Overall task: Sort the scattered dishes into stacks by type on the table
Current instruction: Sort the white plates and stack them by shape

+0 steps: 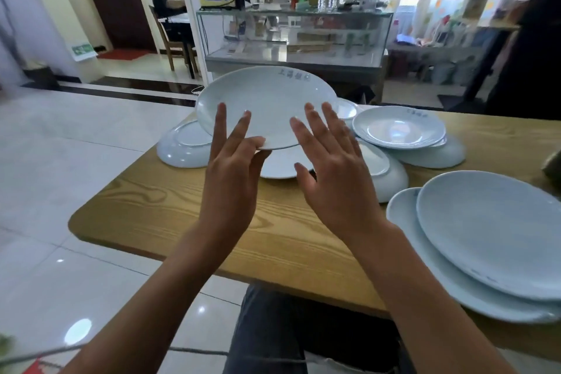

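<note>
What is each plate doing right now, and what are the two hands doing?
Large pale blue oval plate: lifted, tilted, above the pile.
Left hand: pinching that plate's near rim.
Right hand: open, fingers spread, holding nothing.
Two big pale oval plates: stacked right side up.
Round rimmed pale plate: upright on the pile.
Pale plate at the left table edge: upside down.

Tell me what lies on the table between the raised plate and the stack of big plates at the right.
In the head view, an upside-down dish lies between the raised plate and the stack of big plates, then bare wooden table.
</note>
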A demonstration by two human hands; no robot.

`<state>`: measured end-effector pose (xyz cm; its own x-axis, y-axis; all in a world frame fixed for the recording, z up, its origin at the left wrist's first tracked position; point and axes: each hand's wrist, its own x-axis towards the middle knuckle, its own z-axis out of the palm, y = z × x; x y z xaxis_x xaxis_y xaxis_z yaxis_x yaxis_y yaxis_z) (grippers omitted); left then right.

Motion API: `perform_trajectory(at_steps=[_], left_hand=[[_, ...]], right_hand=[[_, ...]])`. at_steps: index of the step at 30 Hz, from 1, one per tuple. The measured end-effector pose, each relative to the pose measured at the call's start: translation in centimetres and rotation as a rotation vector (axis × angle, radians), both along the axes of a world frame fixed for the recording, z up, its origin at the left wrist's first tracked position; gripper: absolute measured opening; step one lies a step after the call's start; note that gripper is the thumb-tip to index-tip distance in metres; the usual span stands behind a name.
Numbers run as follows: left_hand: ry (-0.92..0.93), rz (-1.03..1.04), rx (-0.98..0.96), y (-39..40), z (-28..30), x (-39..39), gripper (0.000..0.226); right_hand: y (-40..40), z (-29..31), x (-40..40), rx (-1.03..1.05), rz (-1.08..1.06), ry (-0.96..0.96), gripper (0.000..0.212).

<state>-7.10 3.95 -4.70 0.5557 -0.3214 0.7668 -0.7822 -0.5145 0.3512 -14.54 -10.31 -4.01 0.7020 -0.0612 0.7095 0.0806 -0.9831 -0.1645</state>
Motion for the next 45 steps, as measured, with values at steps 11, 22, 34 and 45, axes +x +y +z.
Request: perform_trajectory(at_steps=[11,22,34,45], left_hand=[[-0.11,-0.393,0.022,-9.8,1.9,-7.8,0.024],[-0.157,-0.688,0.242,-22.3,3.4,-19.1,0.038],[0.023,-0.717,0.353,-24.6,1.4,-24.0,0.05],[0.103,-0.627,0.63,-23.5,-0.4,-20.8,0.046]], right_hand=[[-8.7,3.7,-11.8,-0.259,-0.173,-0.051,0.026],[-15.8,3.7,-27.6,-0.216,-0.515,-0.009,0.041],[-17.5,-1.2,-36.7,-0.112,-0.715,0.1,0.023],[-18.0,-3.1,-35.4,-0.076,-0.732,0.258,0.029]])
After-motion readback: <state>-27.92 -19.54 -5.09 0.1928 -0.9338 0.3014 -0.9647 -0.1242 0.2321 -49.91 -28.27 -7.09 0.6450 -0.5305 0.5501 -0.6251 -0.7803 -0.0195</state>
